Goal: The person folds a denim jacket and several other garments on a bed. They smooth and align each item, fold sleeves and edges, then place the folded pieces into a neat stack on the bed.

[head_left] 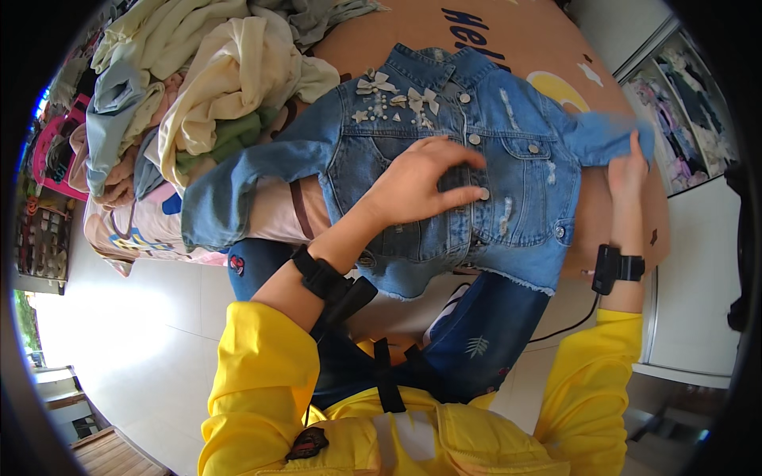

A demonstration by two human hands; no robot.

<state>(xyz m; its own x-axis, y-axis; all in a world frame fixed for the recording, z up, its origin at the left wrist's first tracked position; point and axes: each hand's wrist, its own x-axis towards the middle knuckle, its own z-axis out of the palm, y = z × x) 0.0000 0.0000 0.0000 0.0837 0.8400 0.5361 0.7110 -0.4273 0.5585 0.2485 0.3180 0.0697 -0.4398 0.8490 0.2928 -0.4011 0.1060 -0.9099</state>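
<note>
A small blue denim jacket (pixel 524 182) with bows and pearl studs on its chest lies face up and spread on the bed. My left hand (pixel 421 186) presses flat on the jacket's front, fingers over the button strip. My right hand (pixel 627 166) pinches the cuff of the jacket's right-side sleeve (pixel 603 135) and holds it stretched outward. The other sleeve (pixel 238 190) lies out to the left. Both wrists carry black strapped devices, and my sleeves are yellow.
A heap of cream, green and pale blue clothes (pixel 206 103) is piled at the left of the bed. The orange bedsheet (pixel 508 32) has printed shapes. A wardrobe with hanging clothes (pixel 683 111) stands at the right. White tiled floor (pixel 143 333) lies below left.
</note>
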